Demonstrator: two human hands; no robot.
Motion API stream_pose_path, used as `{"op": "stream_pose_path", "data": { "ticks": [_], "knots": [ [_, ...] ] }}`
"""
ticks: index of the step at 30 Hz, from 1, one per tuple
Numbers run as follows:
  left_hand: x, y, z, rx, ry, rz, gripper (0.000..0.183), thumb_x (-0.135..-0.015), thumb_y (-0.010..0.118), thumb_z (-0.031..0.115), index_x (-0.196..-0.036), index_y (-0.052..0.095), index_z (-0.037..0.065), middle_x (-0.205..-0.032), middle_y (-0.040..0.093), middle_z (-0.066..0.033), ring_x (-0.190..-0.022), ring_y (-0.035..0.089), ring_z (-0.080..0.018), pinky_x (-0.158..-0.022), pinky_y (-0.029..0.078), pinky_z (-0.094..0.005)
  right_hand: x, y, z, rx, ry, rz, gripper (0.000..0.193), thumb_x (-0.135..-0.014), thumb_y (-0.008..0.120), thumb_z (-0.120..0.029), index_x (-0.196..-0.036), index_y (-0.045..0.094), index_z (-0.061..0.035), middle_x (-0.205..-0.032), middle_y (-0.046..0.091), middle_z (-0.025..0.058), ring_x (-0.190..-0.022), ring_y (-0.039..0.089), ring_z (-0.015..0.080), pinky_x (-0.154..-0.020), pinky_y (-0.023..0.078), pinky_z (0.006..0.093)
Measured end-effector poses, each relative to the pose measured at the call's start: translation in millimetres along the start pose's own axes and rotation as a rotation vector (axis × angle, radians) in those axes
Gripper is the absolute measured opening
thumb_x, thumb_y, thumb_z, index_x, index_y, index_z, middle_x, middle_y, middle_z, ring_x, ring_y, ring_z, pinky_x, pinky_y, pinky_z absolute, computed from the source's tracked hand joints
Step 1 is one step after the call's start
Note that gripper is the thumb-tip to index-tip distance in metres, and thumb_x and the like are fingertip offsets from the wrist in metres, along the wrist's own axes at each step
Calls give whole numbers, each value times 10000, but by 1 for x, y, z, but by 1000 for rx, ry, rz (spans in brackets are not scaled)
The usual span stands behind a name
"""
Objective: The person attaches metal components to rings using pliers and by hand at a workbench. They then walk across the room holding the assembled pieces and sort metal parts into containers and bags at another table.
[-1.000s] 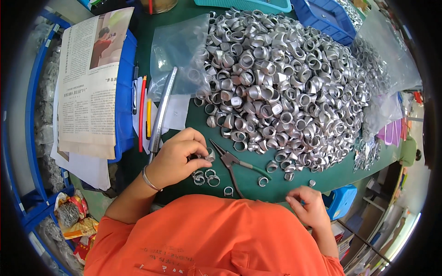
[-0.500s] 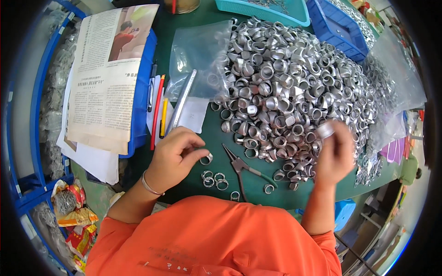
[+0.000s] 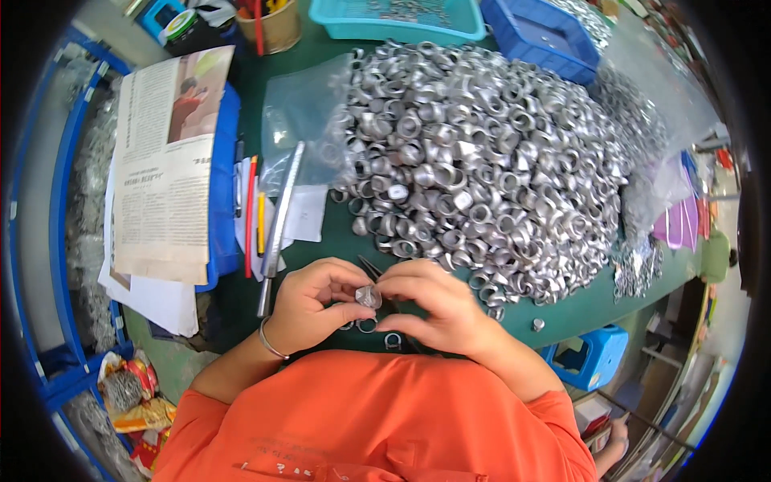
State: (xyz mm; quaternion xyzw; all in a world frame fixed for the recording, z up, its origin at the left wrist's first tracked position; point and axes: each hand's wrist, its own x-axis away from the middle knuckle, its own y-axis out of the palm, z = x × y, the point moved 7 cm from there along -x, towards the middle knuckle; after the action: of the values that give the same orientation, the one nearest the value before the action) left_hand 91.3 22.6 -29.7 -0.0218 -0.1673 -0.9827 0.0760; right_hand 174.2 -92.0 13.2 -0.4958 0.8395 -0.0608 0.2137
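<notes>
My left hand (image 3: 321,297) pinches a chunky silver ring (image 3: 369,296) between thumb and fingers, low over the green table. My right hand (image 3: 434,301) comes in from the other side. Its fingertips are at the ring's edge, while the thumb stands apart below. Beneath the hands a thinner ring (image 3: 367,325) shows in part, and another ring (image 3: 393,341) lies near my shirt. A pair of pliers (image 3: 369,266) is mostly hidden by the right hand. Beyond the hands spreads a large pile of silver rings (image 3: 482,169).
A steel ruler (image 3: 283,213), a red pencil (image 3: 250,217) and a yellow pen lie left, beside a newspaper (image 3: 165,185) over a blue bin. A clear bag (image 3: 301,112) touches the pile. Teal (image 3: 397,30) and blue trays (image 3: 554,60) stand behind. One ring (image 3: 538,324) lies apart at right.
My right hand has swung left from the pile to meet my left hand, and the ring it carried is no longer in its fingers alone. The view has shifted slightly.
</notes>
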Motion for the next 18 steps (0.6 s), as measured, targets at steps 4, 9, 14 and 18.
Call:
{"op": "stream_pose_path", "data": {
  "ticks": [4,9,14,18],
  "knots": [
    [0,4,-7,-3,-99,-35,226,-753,637,-103,-945,546,-28,-913,598,-98,-870,618,-162,-750,521,-276,14,3,7,-19,7,111,155,-777,629,-11,-928,597,-9,-876,584,122,-753,587,266,-676,485,330],
    [1,-15,-1,-243,-92,182,155,-780,589,-101,-895,549,-5,-829,594,-71,-712,599,-125,-639,492,-224,62,-22,24,-338,443,285,211,-785,514,58,-969,594,-8,-794,608,99,-685,608,160,-588,478,269],
    [-3,-28,-1,-336,-60,260,87,-803,578,-58,-851,537,2,-775,562,-56,-622,547,-93,-542,437,-189,129,-83,16,215,387,578,160,-738,569,74,-867,629,0,-826,633,82,-749,609,154,-639,481,260],
    [-4,-22,-4,-374,-44,223,80,-805,584,-41,-852,534,1,-778,565,-66,-623,551,-100,-540,439,-190,216,-152,28,233,690,1125,120,-768,596,38,-876,636,6,-762,640,39,-622,572,75,-527,467,206]
  ]
}}
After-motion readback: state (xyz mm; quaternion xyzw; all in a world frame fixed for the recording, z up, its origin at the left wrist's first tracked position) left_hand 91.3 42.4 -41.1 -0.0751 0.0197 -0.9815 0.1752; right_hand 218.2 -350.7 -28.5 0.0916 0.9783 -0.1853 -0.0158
